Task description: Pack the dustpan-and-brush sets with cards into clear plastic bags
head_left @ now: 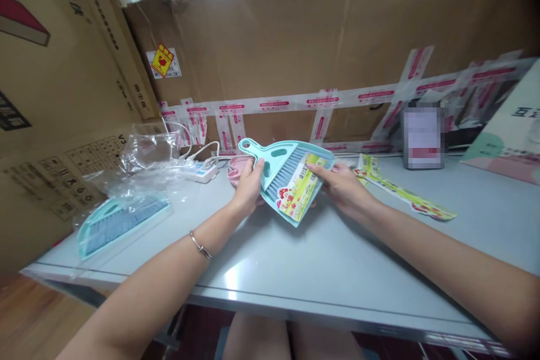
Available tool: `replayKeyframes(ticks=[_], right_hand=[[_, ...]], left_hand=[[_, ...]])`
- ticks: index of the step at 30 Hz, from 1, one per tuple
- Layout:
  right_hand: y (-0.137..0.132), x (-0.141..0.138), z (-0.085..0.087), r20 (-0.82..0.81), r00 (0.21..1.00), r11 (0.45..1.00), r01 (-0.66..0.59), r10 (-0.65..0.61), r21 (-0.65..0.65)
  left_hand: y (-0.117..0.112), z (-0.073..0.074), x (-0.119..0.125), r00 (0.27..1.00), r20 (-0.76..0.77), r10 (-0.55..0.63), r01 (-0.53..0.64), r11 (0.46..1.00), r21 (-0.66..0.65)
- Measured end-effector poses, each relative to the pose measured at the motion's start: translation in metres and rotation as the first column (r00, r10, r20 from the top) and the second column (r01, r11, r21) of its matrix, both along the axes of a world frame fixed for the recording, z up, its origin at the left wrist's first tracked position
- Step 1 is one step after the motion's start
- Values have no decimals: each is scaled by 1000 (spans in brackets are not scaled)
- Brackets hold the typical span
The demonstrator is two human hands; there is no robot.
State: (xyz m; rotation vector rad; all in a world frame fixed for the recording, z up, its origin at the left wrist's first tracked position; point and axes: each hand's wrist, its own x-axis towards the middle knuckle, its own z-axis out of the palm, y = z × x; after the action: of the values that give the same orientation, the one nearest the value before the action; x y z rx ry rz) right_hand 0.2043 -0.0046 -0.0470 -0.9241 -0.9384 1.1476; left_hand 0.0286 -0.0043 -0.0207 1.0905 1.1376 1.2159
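Both hands hold a mint-green dustpan and brush set (280, 166) tilted above the table, its handle pointing up and left. A yellow-green printed card (300, 187) lies over the blue-grey bristles. My left hand (250, 183) is closed round the left edge near the handle, thumb on top. On the right side, my right hand (340, 183) pinches the pan's edge and the card, its thumb on the card. The fingers beneath the pan are mostly hidden. Behind my left hand sits a pink object (235, 170), partly covered.
A second mint dustpan and brush (122, 225) lies at left in clear plastic wrapping (147, 152). Near it is a white power strip (202, 171). More printed cards (405, 191) lie at right, before a phone (423, 138). Cardboard boxes (270, 39) wall off the table's back (337, 270).
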Motion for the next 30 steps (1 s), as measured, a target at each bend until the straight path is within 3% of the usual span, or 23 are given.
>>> replayKeyframes(ticks=[2, 6, 9, 12, 17, 20, 22, 24, 26, 27, 28, 29, 30], right_hand=[[-5, -5, 5, 2, 999, 999, -49, 49, 4], [-6, -8, 8, -62, 993, 988, 108, -102, 107], [-7, -9, 9, -97, 982, 978, 174, -163, 119], [-12, -14, 12, -182, 979, 990, 109, -92, 88], [-22, -26, 15, -301, 942, 979, -181, 145, -93], [-24, -30, 14, -348, 930, 967, -191, 122, -170], [-23, -29, 14, -378, 922, 968, -161, 78, -191], [-20, -26, 14, -392, 919, 973, -131, 47, -190], [-18, -23, 14, -386, 922, 979, -106, 30, -177], [-17, -21, 14, -378, 925, 980, -105, 34, -169], [-16, -20, 14, -370, 928, 981, -110, 43, -160], [-15, -19, 13, -367, 929, 981, -118, 55, -154], [-15, -19, 13, -368, 928, 981, -126, 63, -150]], left_hand=[[-3, 1, 1, 999, 15, -48, 48, 999, 18], [-10, 1, 3, 978, -10, -211, 210, 968, 138], [-12, 1, 4, 981, -108, -158, 173, 973, 153], [-10, 1, 3, 985, -126, -120, 143, 970, 196], [-6, -2, 0, 985, -101, -143, 162, 962, 218], [-5, 0, -1, 974, -176, -142, 181, 955, 235], [-4, 9, -7, 935, -324, -146, 223, 951, 214], [1, 25, -23, 859, -505, -85, 219, 952, 214], [10, 43, -49, 749, -644, 158, 97, 935, 343], [17, 52, -65, 653, -670, 352, 4, 884, 468], [25, 58, -82, 500, -677, 540, -87, 809, 581], [33, 62, -99, 334, -689, 644, -143, 757, 638], [42, 64, -115, 187, -723, 665, -204, 746, 634]])
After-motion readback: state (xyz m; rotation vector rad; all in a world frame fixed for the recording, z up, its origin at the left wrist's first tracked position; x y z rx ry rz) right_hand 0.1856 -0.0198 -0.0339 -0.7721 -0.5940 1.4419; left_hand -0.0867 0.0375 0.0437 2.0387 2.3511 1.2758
